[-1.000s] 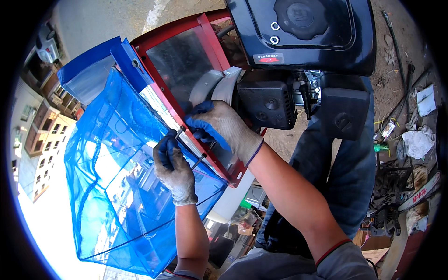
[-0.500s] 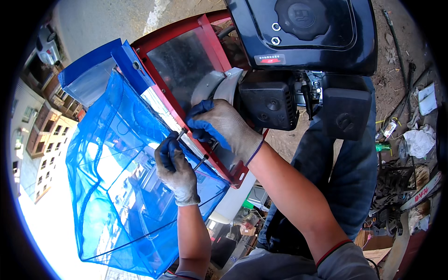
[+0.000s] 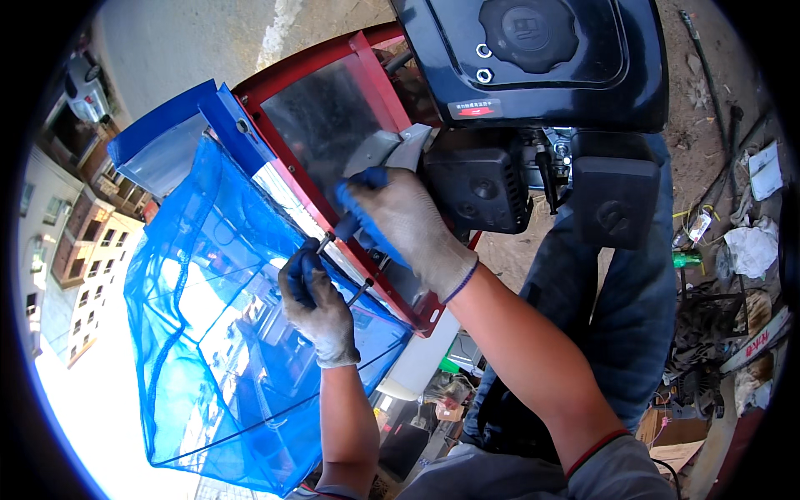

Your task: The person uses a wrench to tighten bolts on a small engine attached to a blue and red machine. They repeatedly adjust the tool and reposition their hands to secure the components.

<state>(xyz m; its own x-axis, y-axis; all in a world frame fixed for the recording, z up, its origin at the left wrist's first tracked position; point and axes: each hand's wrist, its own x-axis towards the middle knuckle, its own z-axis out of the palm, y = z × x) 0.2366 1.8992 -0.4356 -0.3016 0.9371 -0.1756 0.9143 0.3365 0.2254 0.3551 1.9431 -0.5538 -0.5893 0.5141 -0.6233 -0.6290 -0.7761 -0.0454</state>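
Observation:
My left hand (image 3: 317, 304), in a grey glove with dark blue fingers, pinches a dark bolt (image 3: 325, 243) at the side rail of the red metal frame (image 3: 304, 187). A second bolt (image 3: 362, 292) sticks out of the same rail, nearer me. Just inside the rail, my right hand (image 3: 404, 217) is closed, its blue-coated fingers curled opposite the left fingertips. Something dark and rounded shows at those fingers, but I cannot make out what it is. Blue netting (image 3: 221, 317) hangs along the outer side of the rail, beneath my left hand.
A black engine with a fuel tank (image 3: 575, 50) and a black box-shaped cover (image 3: 477, 187) stands right of my right hand. A blue metal panel (image 3: 171, 121) joins the frame's far left. White plastic (image 3: 752, 250) and other scrap lie on the ground at right.
My right hand has shifted slightly and turned, so the dark rounded thing at its fingers shows more. My left hand stays at the bolt. The whole view has moved a little.

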